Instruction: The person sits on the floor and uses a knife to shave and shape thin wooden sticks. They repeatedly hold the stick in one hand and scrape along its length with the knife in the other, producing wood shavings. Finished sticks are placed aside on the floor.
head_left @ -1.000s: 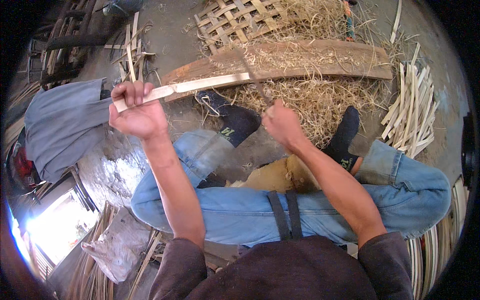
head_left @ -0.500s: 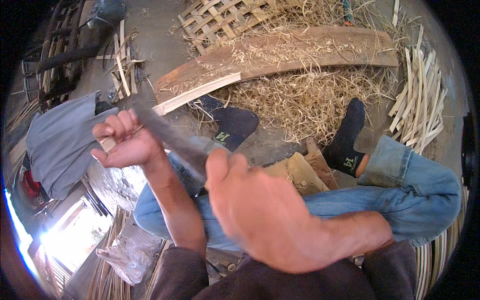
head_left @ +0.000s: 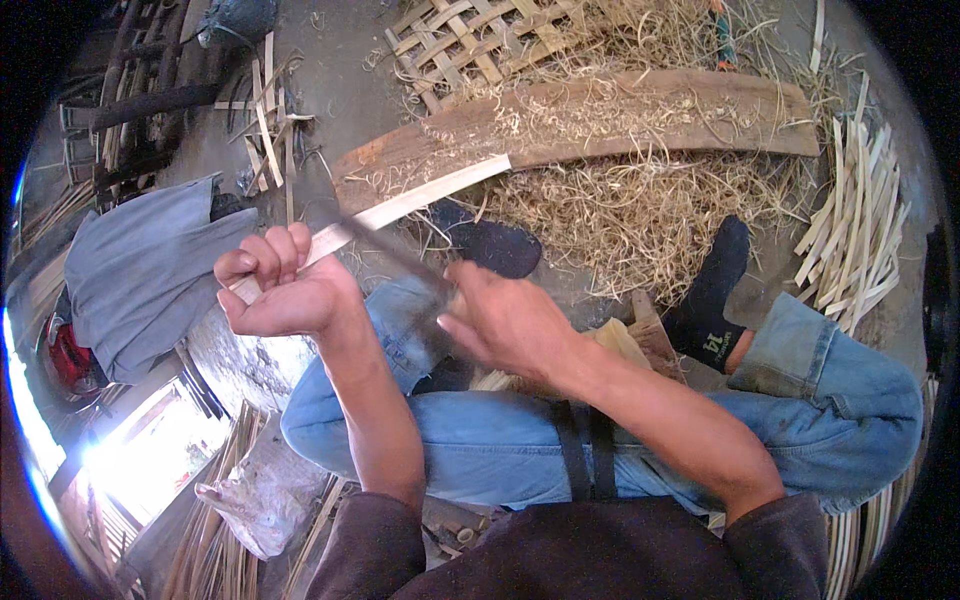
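Shaving a bamboo strip (head_left: 420, 198) with a knife (head_left: 395, 252).
Left hand (head_left: 285, 290) clenched on strip; right hand (head_left: 505, 320), gripping knife, now drawn back from camera.

I see a grey concrete floor (head_left: 345, 75). A curved wooden plank (head_left: 640, 115) lies on it; straw shavings (head_left: 640, 205) just below the plank, woven lattice (head_left: 470, 40) above, bright daylight lower left.

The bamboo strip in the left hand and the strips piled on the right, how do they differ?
The bamboo strip is a single long piece, gripped by the left hand and raised off the ground, with the right hand laying a dark blade on it. The piled strips are many, look shorter, and lie loose and untouched on the ground. Both are pale, flat split bamboo.
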